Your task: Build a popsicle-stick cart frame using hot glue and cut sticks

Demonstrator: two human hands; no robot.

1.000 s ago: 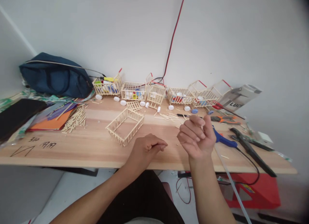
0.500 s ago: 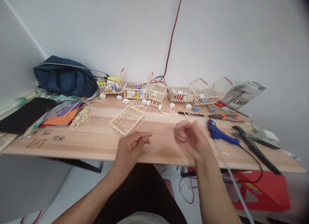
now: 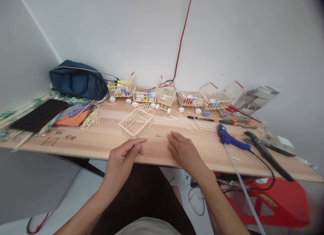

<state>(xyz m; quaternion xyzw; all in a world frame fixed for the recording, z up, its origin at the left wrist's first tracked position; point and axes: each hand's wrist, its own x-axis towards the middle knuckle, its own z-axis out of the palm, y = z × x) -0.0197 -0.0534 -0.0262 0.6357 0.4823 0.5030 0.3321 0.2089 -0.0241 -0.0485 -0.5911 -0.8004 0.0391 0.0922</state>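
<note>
Near the table's front edge, my left hand (image 3: 126,155) is closed, its thumb pressed against the index finger. Whatever may lie between those fingertips is too small or hidden to make out. Just beyond it stands a small open frame basket (image 3: 136,123) built of thin wooden sticks. My right hand (image 3: 186,154) rests palm down on the wooden tabletop (image 3: 157,150), fingers stretched out, with nothing visible under it. Several short loose sticks (image 3: 193,128) lie beyond the right hand.
Small stick shopping carts (image 3: 144,94) line the wall. On the left are a blue bag (image 3: 78,79), a black phone-like slab (image 3: 40,115) and a stick pile (image 3: 92,118). A blue glue gun (image 3: 231,138), pliers (image 3: 238,122) and a black-handled cutter (image 3: 268,155) lie right.
My right hand has come down and left onto the tabletop, its fingers unfolding. The left hand has shifted slightly left, still pinched. Several loose sticks now lie apart beyond the right hand.
</note>
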